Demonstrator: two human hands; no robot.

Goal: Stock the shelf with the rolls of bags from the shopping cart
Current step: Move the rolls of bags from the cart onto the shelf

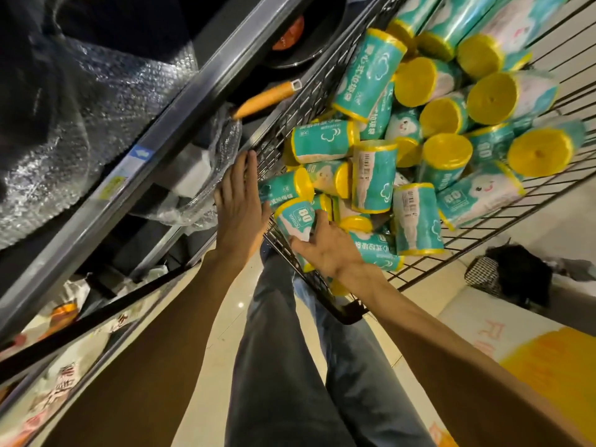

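The black wire shopping cart (325, 69) on the right holds several teal-and-yellow rolls of bags (448, 156) in a loose pile. My right hand (329, 246) reaches over the cart's near rim and grips one roll (295, 217) marked "80" at the pile's near corner. My left hand (240, 201) lies flat with straight fingers against the cart's left side, fingertips at the wire rim. The metal shelf (180, 114) runs diagonally on the left.
The shelf levels hold pans wrapped in bubble wrap (96, 101), one with an orange handle (264, 98), and packaged goods lower down. My legs in jeans (290, 366) stand between shelf and cart. A dark bag (512, 275) and a white-and-yellow carton (522, 343) lie on the floor at right.
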